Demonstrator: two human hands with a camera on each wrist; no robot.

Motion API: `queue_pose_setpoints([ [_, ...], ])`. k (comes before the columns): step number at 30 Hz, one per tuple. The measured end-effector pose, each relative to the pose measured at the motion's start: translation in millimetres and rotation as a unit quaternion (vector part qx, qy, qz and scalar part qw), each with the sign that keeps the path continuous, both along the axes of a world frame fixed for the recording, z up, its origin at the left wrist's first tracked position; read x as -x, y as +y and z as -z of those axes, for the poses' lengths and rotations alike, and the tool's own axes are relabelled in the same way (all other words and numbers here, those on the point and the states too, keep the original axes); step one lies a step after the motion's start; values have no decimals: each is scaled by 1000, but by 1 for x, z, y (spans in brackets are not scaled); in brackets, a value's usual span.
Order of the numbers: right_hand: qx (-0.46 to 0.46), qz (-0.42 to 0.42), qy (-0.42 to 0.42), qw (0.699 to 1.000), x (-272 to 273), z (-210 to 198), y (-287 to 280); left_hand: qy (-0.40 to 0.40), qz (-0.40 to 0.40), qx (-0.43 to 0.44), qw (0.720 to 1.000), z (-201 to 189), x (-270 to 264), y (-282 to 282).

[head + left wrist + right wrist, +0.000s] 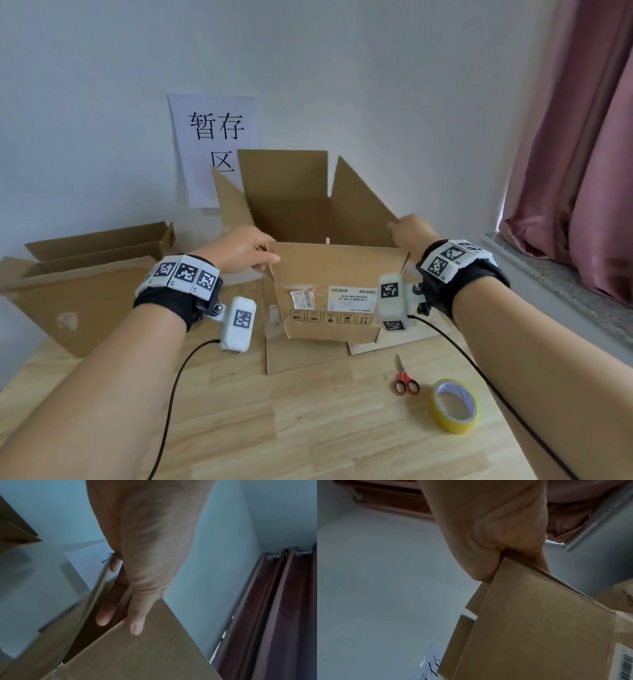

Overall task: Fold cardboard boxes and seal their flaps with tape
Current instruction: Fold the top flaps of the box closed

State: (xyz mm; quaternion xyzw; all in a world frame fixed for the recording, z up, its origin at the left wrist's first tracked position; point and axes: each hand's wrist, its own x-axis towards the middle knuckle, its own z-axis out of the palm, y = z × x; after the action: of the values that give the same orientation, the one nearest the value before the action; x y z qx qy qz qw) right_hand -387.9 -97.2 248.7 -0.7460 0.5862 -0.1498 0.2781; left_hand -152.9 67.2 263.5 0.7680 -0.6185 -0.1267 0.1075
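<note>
An open brown cardboard box [329,291] with shipping labels on its near side stands mid-table, its flaps up. My left hand [245,251] pinches the box's near left corner, thumb [135,623] on the outside and fingers [104,616] inside the gap between the near flap and the left flap. My right hand [409,229] grips the near right corner, where the cardboard edge [530,601] sits wedged between thumb and fingers. A roll of yellow tape [454,406] and red-handled scissors [406,378] lie on the table at the front right.
Another brown box [85,284] lies opened at the left of the wooden table [308,428]. A paper sign [215,144] hangs on the wall behind. A pink curtain [582,137] and a stone sill [555,274] are at the right. Black cables run from both wrist cameras.
</note>
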Motion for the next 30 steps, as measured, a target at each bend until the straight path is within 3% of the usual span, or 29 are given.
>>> queue_pose_setpoints([
  [5,59,-32,107,992,10,8,5,63,-20,-16,998,2,-3,13],
  [9,27,-27,121,992,10,30,11,65,-17,-65,996,23,-4,19],
  [19,16,-5,30,999,0,44,21,139,-44,-62,987,50,-4,21],
  [22,-31,38,-67,997,-2,48,18,160,-79,-29,984,64,-8,16],
  [25,-37,47,-98,993,-3,52,11,183,-111,10,977,80,-13,13],
  [30,-30,73,-107,991,-5,59,3,82,-209,72,972,103,-6,4],
])
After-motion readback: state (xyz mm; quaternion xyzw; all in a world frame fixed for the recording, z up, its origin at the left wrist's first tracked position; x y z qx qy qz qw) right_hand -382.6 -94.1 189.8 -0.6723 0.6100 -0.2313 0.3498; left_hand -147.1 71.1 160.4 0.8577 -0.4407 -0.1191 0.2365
